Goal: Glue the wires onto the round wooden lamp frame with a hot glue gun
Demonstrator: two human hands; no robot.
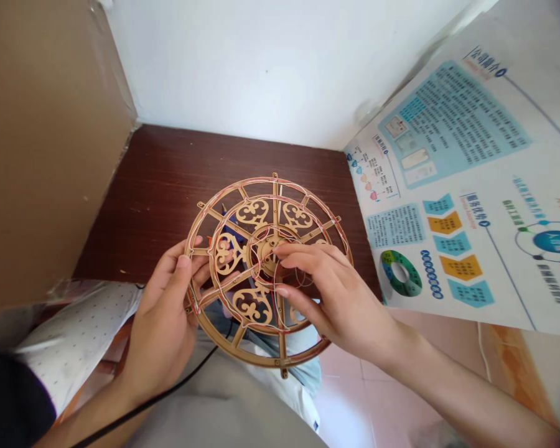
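A gold wheel-shaped frame (282,345) with spokes and scrollwork panels is held tilted over the table's front edge. Thin red and white wires (224,288) run along its rings and spokes. My left hand (165,311) grips the rim at the left, thumb on top and fingers behind. At the hub (274,244), my right hand (329,286) has thumb and forefinger drawn together on a thin wire, its exact end hard to make out. Loose wire loops hang beside those fingers. Behind the frame, a blue object (232,231) with a dark pointed tip is partly hidden.
The dark brown table (177,168) meets a white wall (242,68) at the back. A cardboard panel (42,143) stands on the left, a printed poster board (452,180) on the right. A black cable (168,393) crosses my left forearm.
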